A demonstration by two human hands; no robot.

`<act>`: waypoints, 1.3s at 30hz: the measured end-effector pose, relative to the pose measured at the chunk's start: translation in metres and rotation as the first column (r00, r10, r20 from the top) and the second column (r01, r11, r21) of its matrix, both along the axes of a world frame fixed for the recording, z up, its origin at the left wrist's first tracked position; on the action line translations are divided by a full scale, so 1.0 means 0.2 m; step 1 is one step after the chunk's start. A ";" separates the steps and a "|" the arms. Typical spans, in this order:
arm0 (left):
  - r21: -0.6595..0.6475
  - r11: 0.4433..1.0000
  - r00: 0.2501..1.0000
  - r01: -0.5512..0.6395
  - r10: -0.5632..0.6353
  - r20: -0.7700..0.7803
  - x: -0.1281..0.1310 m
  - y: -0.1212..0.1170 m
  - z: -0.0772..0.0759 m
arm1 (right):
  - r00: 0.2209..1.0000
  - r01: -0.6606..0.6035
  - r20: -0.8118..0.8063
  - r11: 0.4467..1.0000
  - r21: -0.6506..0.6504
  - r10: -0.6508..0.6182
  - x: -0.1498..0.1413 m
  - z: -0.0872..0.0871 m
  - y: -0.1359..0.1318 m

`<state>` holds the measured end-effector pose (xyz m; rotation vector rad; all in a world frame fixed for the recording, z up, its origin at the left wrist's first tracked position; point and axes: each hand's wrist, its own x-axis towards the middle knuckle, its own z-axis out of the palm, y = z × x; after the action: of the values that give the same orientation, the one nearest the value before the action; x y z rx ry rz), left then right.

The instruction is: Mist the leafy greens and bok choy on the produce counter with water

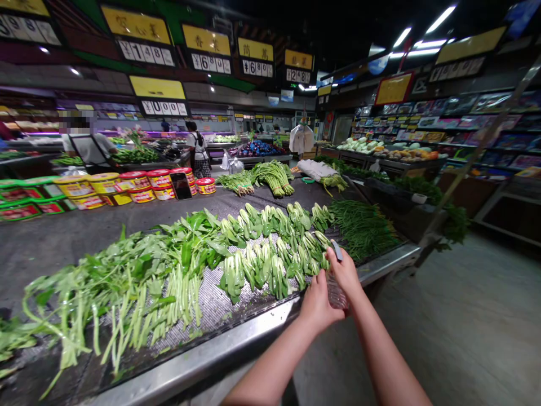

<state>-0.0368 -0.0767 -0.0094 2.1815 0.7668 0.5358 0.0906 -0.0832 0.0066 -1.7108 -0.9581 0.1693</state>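
My left hand [318, 301] curls around the lower side of a clear, ridged plastic bottle [336, 294] at the stall's front edge. Closed over its upper part is my right hand [345, 273]. A small grey piece [337, 251] sticks up by the right fingers; whether it is the bottle's top I cannot tell. Fingers hide much of the bottle. Just beyond the hands, small bok choy [276, 270] lie in rows on a dark mesh mat [215, 301]. Long dark green beans or chives [363, 228] are heaped to the right of them.
Loose leafy stems [143, 282] cover the stall's left side. Stacked tubs [160, 180] and a phone [181, 186] stand behind. Bundled greens [274, 177] lie farther back. A metal rim [253, 332] edges the stall. Two people [196, 149] stand beyond. Floor [477, 304] shows at right.
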 end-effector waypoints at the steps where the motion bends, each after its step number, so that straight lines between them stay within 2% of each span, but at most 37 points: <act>1: 0.010 1.000 1.000 0.003 -0.003 0.003 0.01 0.02 0.01 | 1.000 0.003 0.000 1.000 0.011 -0.003 0.01 0.01 0.02; 8: 0.020 1.000 1.000 0.006 -0.006 0.013 0.01 0.09 0.00 | 1.000 -0.005 -0.010 0.996 0.087 0.006 0.03 0.01 0.11; 15: 0.024 0.995 0.995 -0.102 0.102 -0.006 -0.04 0.08 0.02 | 0.994 -0.109 -0.025 0.994 0.016 0.109 -0.02 0.02 0.17; 22: 0.012 0.981 0.981 -0.193 0.193 -0.033 -0.15 0.08 0.05 | 0.976 -0.207 -0.060 0.978 0.013 0.208 -0.14 0.03 0.24; 31: -0.002 0.961 0.959 -0.277 0.277 -0.052 -0.32 0.08 0.01 | 0.955 -0.284 -0.084 0.959 0.023 0.285 -0.34 0.01 0.24; 39: 0.048 0.940 0.940 -0.338 0.340 -0.027 -0.49 0.05 0.03 | 0.916 -0.377 -0.104 0.921 0.100 0.386 -0.51 0.08 0.22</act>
<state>-0.1341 -0.0661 -0.0042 2.1116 1.1721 0.6926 -0.0111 -0.0394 0.0219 -1.4089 -1.1840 0.4824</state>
